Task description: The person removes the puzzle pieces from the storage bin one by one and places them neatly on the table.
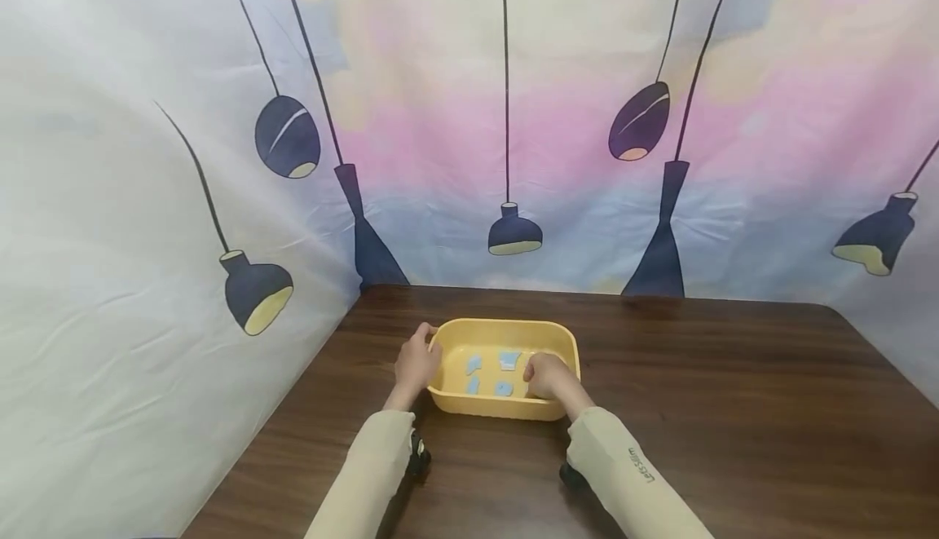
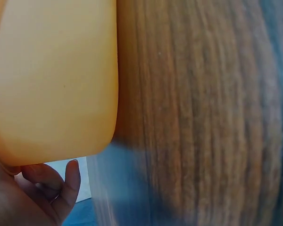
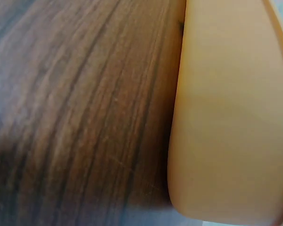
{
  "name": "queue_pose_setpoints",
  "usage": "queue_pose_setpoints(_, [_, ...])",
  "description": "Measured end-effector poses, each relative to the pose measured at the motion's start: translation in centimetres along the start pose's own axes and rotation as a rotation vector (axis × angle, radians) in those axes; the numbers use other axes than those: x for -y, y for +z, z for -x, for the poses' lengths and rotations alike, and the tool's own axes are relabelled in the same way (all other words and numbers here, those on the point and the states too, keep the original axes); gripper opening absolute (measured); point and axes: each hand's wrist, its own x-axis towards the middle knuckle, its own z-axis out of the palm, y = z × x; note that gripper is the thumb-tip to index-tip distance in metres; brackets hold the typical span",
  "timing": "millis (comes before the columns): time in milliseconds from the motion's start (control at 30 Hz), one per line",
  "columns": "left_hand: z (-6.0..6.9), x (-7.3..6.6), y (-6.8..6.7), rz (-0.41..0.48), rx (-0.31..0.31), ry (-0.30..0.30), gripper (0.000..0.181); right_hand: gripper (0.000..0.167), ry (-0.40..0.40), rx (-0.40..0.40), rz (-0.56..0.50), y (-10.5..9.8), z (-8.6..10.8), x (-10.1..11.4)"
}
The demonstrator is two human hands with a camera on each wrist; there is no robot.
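A yellow plastic tub point(image 1: 499, 408) stands on the table. Several small light-blue pieces lie apart on its floor, among them a larger white-edged one point(image 1: 509, 359) and a smaller one point(image 1: 503, 389). My left hand point(image 1: 416, 364) grips the tub's left end at the rim; in the left wrist view its curled fingers point(image 2: 71, 181) show beside the end wall. My right hand point(image 1: 550, 377) reaches over the near right rim into the tub, fingers bent down toward the floor. Whether they pinch a piece is hidden, and the right wrist view shows only the tub's outer wall point(image 3: 231, 113) and the table.
The dark brown wooden table point(image 1: 734, 408) extends well to the right of the tub. Behind it and along the left hangs a pastel cloth point(image 1: 440, 115) printed with hanging lamps. Dark wrist devices sit under both pale sleeves point(image 1: 367, 461).
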Motion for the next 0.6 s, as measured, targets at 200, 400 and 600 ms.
queue_pose_setpoints(200, [-0.2,0.0,0.2,0.054,-0.018,-0.03,0.034,0.021,-0.052,-0.084,-0.107,0.2,0.1,-0.3])
queue_pose_setpoints(400, [-0.6,-0.1,0.3,0.043,-0.015,-0.014,0.033,0.025,-0.13,-0.228,-0.358,-0.4,0.3,-0.5])
queue_pose_setpoints(600, [-0.5,0.0,0.4,0.02,-0.015,0.002,0.033,0.025,-0.182,-0.358,-0.527,-2.2,1.4,-2.3])
